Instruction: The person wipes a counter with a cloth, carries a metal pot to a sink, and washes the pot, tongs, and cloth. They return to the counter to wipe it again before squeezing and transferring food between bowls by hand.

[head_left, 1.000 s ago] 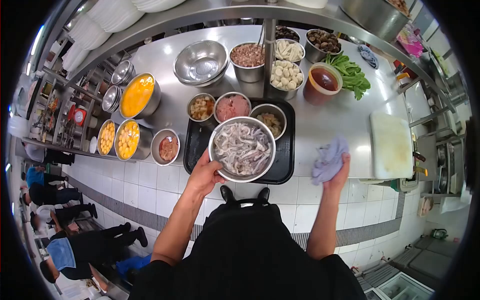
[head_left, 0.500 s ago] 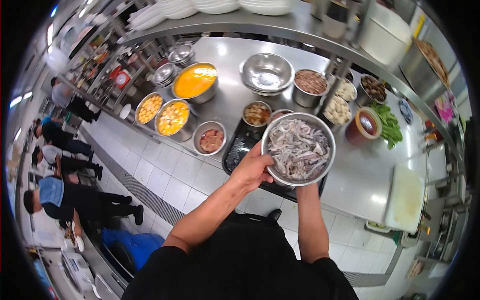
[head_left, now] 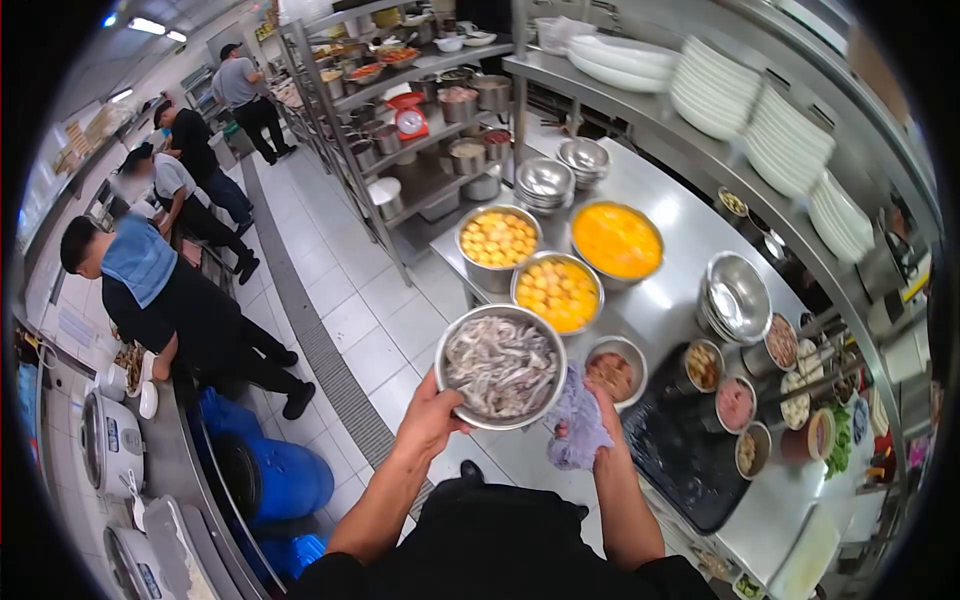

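A steel bowl (head_left: 441, 352) full of pale, greyish squid strips (head_left: 503, 366) is held up in front of me. My left hand (head_left: 430, 412) grips its near left rim, thumb along the side. To the right of the bowl, my right hand (head_left: 608, 425) is closed around a crumpled purple-grey cloth (head_left: 578, 422), which overlaps the bowl's right edge in this view. Just beyond that hand stands a bowl of raw meat (head_left: 615, 372). Two pots of egg yolks (head_left: 557, 292) (head_left: 498, 238) and a pan of beaten egg (head_left: 617, 240) sit farther back on the counter.
A black tray (head_left: 690, 470) lies on the steel counter at right, small bowls around it. Stacked steel bowls (head_left: 737, 295) stand beyond. Overhead runs a shelf with white plates (head_left: 715, 90). A blue barrel (head_left: 290, 487) and several people, one in black (head_left: 190, 290), are at left.
The view has swung left, and the squid bowl has moved off from over the black tray. My right hand has come out from beneath the bowl and now shows a cloth in it.
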Demonstrator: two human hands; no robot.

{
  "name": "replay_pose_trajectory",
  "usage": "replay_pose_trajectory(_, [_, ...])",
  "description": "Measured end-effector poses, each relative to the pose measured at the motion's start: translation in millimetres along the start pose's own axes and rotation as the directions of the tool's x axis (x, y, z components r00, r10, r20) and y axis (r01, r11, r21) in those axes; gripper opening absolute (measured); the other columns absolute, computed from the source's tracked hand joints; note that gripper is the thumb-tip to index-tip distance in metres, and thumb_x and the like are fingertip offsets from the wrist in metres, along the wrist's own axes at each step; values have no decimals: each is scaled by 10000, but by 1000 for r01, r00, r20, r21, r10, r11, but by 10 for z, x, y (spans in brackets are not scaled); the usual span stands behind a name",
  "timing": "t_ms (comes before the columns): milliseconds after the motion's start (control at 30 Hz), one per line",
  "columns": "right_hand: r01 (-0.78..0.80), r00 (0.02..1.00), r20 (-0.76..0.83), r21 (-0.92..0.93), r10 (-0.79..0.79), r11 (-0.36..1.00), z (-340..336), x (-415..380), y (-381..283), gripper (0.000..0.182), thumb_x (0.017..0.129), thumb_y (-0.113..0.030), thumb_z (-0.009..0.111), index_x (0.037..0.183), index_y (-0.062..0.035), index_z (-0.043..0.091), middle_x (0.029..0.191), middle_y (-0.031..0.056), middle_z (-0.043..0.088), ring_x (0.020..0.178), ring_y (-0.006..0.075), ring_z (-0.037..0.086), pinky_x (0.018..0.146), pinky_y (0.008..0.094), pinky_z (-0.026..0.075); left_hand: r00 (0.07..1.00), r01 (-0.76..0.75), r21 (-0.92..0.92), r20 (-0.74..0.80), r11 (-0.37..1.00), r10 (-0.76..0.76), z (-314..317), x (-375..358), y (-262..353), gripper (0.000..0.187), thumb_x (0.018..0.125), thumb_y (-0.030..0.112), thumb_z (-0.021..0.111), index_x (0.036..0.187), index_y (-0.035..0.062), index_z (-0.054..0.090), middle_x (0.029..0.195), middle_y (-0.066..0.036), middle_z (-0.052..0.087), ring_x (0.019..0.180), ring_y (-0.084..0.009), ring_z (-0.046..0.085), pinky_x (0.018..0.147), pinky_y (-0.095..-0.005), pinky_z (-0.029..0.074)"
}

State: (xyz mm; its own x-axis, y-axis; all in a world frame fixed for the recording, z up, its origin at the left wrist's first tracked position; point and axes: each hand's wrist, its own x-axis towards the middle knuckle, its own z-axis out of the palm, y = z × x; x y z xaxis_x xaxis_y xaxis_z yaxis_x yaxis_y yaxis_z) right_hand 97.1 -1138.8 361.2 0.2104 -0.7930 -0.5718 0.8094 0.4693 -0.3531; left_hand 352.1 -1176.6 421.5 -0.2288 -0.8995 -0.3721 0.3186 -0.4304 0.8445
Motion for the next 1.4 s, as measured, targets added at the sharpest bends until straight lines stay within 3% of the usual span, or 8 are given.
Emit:
replay_pose_trajectory(200, [160,972,164,70,-169,985,556,611,-91,448,914,-452,486,1136,-68,549,864,111,645,592,226,607,487,351,504,996,-40,-2,-78,999,40,-1031,398,701,607,780,-51,439,1376,51,383,929,-131,642,556,-198,628,410,-258,505])
replay_pose_trajectory(367, [229,968,82,74,-235,971,1162,1312,-88,458,920,-462,497,1145,-67,555,859,99,643,630,220,611,533,355,519,1000,15,-41,-19,999,-16,-1369,896,1012,595,778,-48,454,1364,32,382,908,-127,645,552,-194,647,397,-253,533])
replay_pose_trajectory(500, [181,975,130,9,-181,983,1568,2229,55,473,933,-385,531,1221,-11,562,1143,160,643,1011,277,640,864,415,551,997,78,-99,30,992,-75,-1253,1287,1275,608,779,-45,466,1374,38,373,954,-134,637,561,-193,656,406,-251,548])
replay_pose_trajectory(700, [33,921,386,40,-46,999,2431,3162,22,437,960,-327,499,1251,-2,529,1153,147,634,997,239,649,863,357,544,994,105,-58,20,993,-104,-1214,2046,1700,626,790,-49,447,1398,51,341,974,-111,609,570,-169,633,377,-244,512])
replay_pose_trajectory(967, [-89,959,254,-160,128,983,2589,3893,-179,441,960,-328,502,1267,-11,522,1164,149,630,1001,241,649,872,361,541,996,88,-92,9,992,-88,-1693,2882,2119,627,792,-32,446,1406,41,342,989,-122,615,587,-156,631,388,-246,510])
replay_pose_trajectory(1033, [-51,982,171,-186,83,981,2611,4016,-315,443,961,-328,503,1270,-13,521,1166,150,629,1002,242,649,875,362,540,998,67,-98,11,993,-66,-1783,3187,2263,618,787,-26,448,1395,36,355,951,-117,622,564,-156,625,383,-246,507])
replay_pose_trajectory(1200, [226,974,86,-276,-210,934,2922,4247,-680,287,884,-168,510,1149,-58,505,914,90,632,658,159,608,535,301,537,995,23,-4,95,1000,-22,-2246,4075,2649,594,784,-18,447,1369,37,362,897,-124,628,530,-167,616,381,-241,493])
replay_pose_trajectory(1400, [321,910,-17,-604,-415,730,3704,4800,-927,242,887,-200,589,1080,-54,583,804,39,622,616,120,583,530,270,486,973,71,138,208,988,-99,-2690,5254,3207,571,802,5,472,1354,70,341,961,-123,612,571,-178,619,390,-255,485])
